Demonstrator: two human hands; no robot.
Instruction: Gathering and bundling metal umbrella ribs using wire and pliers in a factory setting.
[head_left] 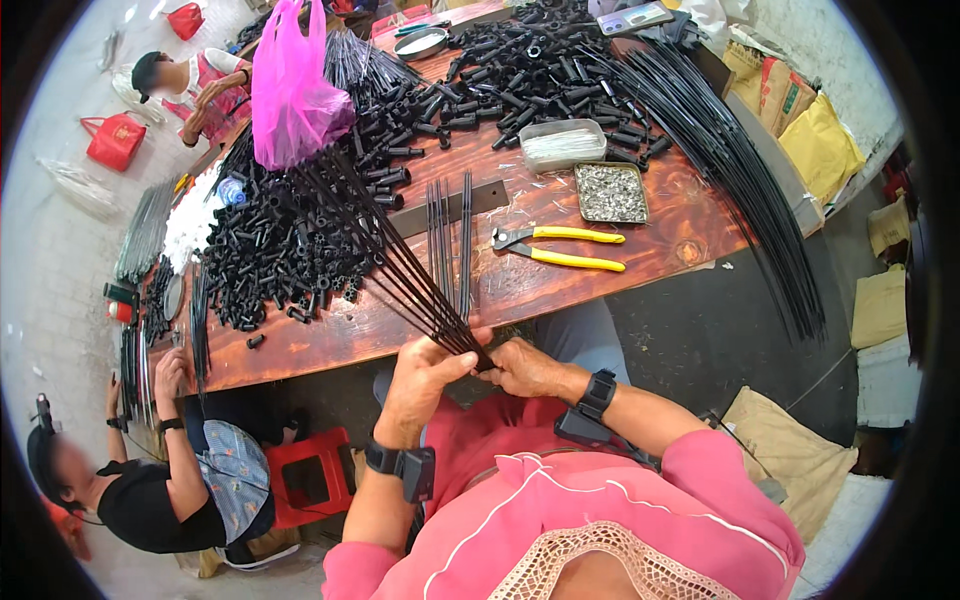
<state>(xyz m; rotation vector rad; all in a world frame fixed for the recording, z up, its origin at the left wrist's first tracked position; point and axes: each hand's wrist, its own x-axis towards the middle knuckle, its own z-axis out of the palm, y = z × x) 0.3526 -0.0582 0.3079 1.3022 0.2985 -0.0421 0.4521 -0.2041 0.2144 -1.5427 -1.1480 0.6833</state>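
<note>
Both the left hand (pixel 420 375) and right hand (pixel 525 368) squeeze one bunch of thin black metal rods (pixel 400 260), which fans up over the brown wooden table (pixel 530 285).

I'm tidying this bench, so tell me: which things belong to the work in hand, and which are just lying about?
In hand:
- bundle of thin black rods, fanned out
- left hand and right hand, both closed on its near end

Lying about:
- yellow-handled pliers
- metal tray of small silvery parts
- clear plastic tub
- pink plastic bag
- heap of short black plastic tubes
- loose black rods on the wooden table
</note>
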